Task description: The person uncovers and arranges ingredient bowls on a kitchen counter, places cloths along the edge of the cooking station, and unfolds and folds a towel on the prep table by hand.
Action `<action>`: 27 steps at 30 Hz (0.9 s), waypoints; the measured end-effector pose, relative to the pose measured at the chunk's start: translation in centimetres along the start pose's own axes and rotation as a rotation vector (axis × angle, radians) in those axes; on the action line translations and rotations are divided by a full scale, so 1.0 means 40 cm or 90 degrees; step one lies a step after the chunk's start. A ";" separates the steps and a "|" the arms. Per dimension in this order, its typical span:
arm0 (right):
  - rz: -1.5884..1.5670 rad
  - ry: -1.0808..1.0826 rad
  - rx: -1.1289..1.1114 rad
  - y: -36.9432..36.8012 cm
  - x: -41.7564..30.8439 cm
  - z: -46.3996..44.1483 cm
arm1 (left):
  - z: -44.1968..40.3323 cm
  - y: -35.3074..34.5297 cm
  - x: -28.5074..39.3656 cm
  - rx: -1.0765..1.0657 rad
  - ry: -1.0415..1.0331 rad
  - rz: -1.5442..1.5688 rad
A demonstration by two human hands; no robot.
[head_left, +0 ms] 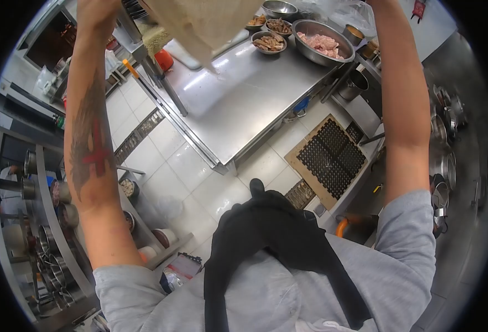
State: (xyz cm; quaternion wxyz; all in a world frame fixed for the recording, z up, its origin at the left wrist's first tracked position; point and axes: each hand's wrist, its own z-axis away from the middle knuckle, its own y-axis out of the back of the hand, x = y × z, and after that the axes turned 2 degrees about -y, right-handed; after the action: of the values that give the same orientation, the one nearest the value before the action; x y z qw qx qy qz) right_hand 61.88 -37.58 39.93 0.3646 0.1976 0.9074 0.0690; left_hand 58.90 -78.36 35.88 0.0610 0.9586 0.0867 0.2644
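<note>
Both my arms reach up past the top edge of the head view, so my left hand and my right hand are out of sight. My left forearm (92,110) carries a tattoo and rises along the left side. On the right, my right forearm (404,72) stretches upward past the bowls. Between the arms a pale beige cloth-like sheet (199,25) hangs down, its lower corner over the steel table (222,105). Its upper part is cut off, and what holds it cannot be seen.
A large steel bowl (346,55) of raw pink meat stands at the table's far right. Beside it are smaller bowls, one with brownish strips (269,41). A white cutting board (183,53) lies far left. Below are a black floor mat (332,160) and a pot shelf (50,221).
</note>
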 end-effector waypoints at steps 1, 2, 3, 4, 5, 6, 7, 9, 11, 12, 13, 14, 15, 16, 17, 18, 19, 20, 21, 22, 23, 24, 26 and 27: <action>-0.084 0.012 -0.030 -0.010 -0.031 0.064 | 0.044 0.018 0.020 -0.027 0.032 -0.099; 0.132 -0.036 0.025 -0.020 -0.063 0.156 | 0.074 0.027 0.019 -0.054 0.063 -0.197; 0.349 -0.084 0.078 -0.039 -0.083 0.247 | 0.102 0.056 -0.022 -0.101 0.049 -0.159; 0.350 -0.082 0.076 -0.047 -0.069 0.298 | 0.135 0.080 -0.068 -0.143 0.033 -0.122; 0.311 -0.050 -0.019 -0.045 -0.040 0.349 | 0.220 0.063 -0.045 -0.135 0.066 -0.132; 0.271 -0.023 -0.112 -0.058 -0.009 0.421 | 0.313 0.069 -0.072 -0.196 0.136 -0.119; 0.247 -0.093 -0.137 -0.095 0.032 0.532 | 0.410 0.047 -0.094 -0.237 0.083 -0.135; 0.151 -0.212 -0.244 -0.178 0.118 0.716 | 0.642 0.006 -0.142 -0.298 0.220 -0.044; 0.215 -0.251 -0.373 -0.232 0.274 0.901 | 0.912 -0.010 -0.232 -0.389 0.326 -0.132; 0.211 -0.264 -0.378 -0.236 0.287 0.961 | 1.027 -0.015 -0.234 -0.438 0.431 -0.164; 0.250 -0.326 -0.431 -0.236 0.297 0.996 | 1.100 -0.023 -0.223 -0.482 0.528 -0.198; 0.290 -0.383 -0.484 -0.237 0.314 0.997 | 1.135 -0.029 -0.198 -0.469 0.506 -0.171; 0.288 -0.384 -0.487 -0.236 0.322 0.978 | 1.164 -0.029 -0.175 -0.458 0.490 -0.145; 0.252 -0.416 -0.492 -0.235 0.321 0.958 | 1.164 -0.016 -0.152 -0.461 0.499 -0.145; 0.218 -0.447 -0.496 -0.236 0.333 0.943 | 1.157 0.002 -0.137 -0.418 0.552 -0.113; 0.199 -0.441 -0.481 -0.246 0.374 0.931 | 1.139 0.007 -0.136 -0.370 0.602 -0.080; 0.199 -0.440 -0.485 -0.265 0.399 0.891 | 1.126 0.012 -0.156 -0.367 0.605 -0.079; 0.205 -0.440 -0.524 -0.295 0.428 0.847 | 1.111 0.021 -0.179 -0.352 0.640 -0.109; 0.208 -0.441 -0.564 -0.327 0.457 0.808 | 1.103 0.022 -0.198 -0.338 0.678 -0.140; 0.225 -0.404 -0.563 -0.355 0.505 0.778 | 1.101 0.010 -0.222 -0.333 0.683 -0.143; 0.220 -0.398 -0.568 -0.374 0.548 0.750 | 1.102 -0.005 -0.256 -0.290 0.688 -0.159; 0.238 -0.389 -0.586 -0.393 0.593 0.725 | 1.091 -0.021 -0.287 -0.249 0.692 -0.176; 0.326 -0.365 -0.667 -0.427 0.699 0.679 | 1.073 -0.064 -0.352 -0.200 0.697 -0.201; 0.315 -0.360 -0.673 -0.459 0.748 0.665 | 1.056 -0.107 -0.351 -0.159 0.609 -0.335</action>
State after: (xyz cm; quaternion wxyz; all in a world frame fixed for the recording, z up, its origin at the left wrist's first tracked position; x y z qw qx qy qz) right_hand 54.90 -42.62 -3.25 0.6108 0.2052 0.5479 0.5335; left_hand 68.30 -79.94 -7.80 0.1917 0.6632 0.3089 0.6542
